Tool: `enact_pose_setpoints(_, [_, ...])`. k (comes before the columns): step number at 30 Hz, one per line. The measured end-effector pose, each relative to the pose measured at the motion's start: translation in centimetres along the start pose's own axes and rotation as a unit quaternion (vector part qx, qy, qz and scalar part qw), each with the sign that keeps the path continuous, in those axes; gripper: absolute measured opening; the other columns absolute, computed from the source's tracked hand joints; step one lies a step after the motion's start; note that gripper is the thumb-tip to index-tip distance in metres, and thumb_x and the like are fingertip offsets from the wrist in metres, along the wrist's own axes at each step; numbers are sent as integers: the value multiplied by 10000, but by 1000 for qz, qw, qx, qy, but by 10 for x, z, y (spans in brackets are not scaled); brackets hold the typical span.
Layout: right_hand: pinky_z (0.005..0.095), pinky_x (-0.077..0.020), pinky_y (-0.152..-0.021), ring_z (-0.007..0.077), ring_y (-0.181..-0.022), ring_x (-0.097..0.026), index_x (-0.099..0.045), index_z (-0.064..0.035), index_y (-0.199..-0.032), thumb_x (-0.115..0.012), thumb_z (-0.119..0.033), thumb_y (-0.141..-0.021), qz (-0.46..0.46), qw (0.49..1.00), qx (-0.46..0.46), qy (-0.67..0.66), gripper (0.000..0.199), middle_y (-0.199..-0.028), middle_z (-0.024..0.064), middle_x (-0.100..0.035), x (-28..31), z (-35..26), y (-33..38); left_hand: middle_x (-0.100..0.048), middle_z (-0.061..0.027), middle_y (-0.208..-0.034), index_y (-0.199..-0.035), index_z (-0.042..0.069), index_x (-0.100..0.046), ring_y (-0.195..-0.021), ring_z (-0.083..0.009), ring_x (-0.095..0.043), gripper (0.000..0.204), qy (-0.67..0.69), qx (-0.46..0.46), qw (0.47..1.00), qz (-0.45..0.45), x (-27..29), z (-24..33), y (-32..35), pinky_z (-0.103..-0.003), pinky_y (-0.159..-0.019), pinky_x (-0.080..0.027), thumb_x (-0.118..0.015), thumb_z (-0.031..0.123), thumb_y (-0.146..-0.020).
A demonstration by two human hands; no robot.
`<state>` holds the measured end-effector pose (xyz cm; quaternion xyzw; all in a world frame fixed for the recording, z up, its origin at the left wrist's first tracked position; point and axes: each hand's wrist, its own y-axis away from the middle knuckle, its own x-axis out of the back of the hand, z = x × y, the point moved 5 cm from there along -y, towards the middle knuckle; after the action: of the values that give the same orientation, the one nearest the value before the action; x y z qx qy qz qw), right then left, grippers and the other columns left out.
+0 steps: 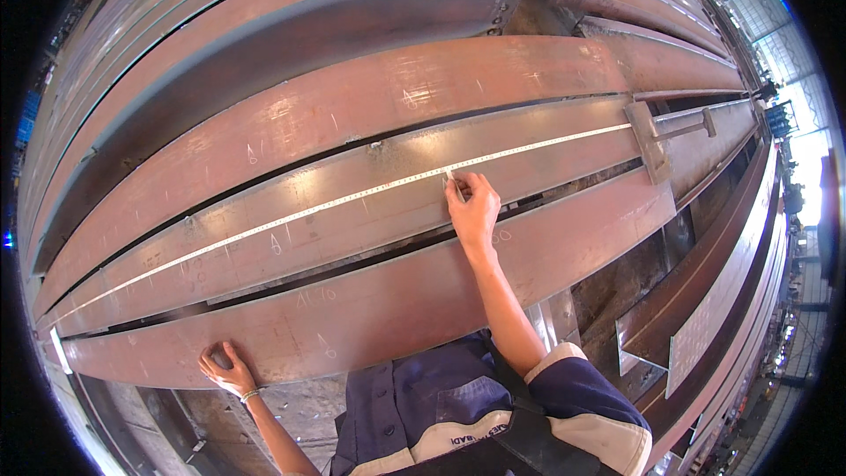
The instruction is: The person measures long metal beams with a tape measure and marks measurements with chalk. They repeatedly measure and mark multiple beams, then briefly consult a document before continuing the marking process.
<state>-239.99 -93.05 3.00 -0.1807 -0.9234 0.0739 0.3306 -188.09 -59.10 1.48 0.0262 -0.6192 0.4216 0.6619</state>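
A pale tape measure point(388, 183) lies stretched lengthwise along a long steel beam point(397, 145). My right hand point(473, 209) is at the tape's near edge, thumb and fingers pinched round a small whitish piece that looks like chalk point(449, 174). Short white marks and some handwriting show on the steel beside the tape. My left hand point(229, 372) rests on the near edge of the closest reddish-brown beam point(379, 304), thumb and fingers apart, holding nothing. At the tape's right end, a T-shaped steel piece point(650, 143) lies across the beams.
More long beams point(379, 79) run side by side beyond the tape, with dark gaps between them. Several stacked beams point(705, 300) lie to the right, ends toward me. A white strip point(60, 350) sits at the near beam's left end. Brownish ground point(291, 419) shows below.
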Motion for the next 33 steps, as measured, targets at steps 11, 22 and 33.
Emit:
enact_pose_setpoints(11, [438, -530, -695, 323, -728, -684, -738, -1, -936, -753, -131, -884, -1, 1000, -1, -4, 141, -829, 145, -678, -1, 4, 1, -642, -176, -1065, -1107, -11, -643, -1043, -381, -602, 422, 1, -2, 1000, 12, -1, -2, 1, -521, -936, -466, -763, 356, -938])
enact_pose_setpoints(22, [404, -544, -707, 287, -728, -704, -741, 7, -944, -765, -128, -882, -13, 1000, -15, 5, 151, -847, 147, -704, -3, 9, 0, -639, -177, -1068, -1107, -13, -639, -1032, -377, -605, 406, -14, -3, 1000, 16, -1, -2, 1, -516, -929, -471, -770, 330, -934])
enact_pose_setpoints(33, [377, -552, -721, 256, -740, -715, -760, 1, -987, -767, -121, -882, -20, 1000, -22, 10, 161, -863, 142, -716, -2, 8, 0, -642, -168, -1067, -1112, -10, -641, -1036, -369, -606, 411, -3, 1, 1000, 4, -1, -3, 1, -512, -936, -469, -765, 341, -937])
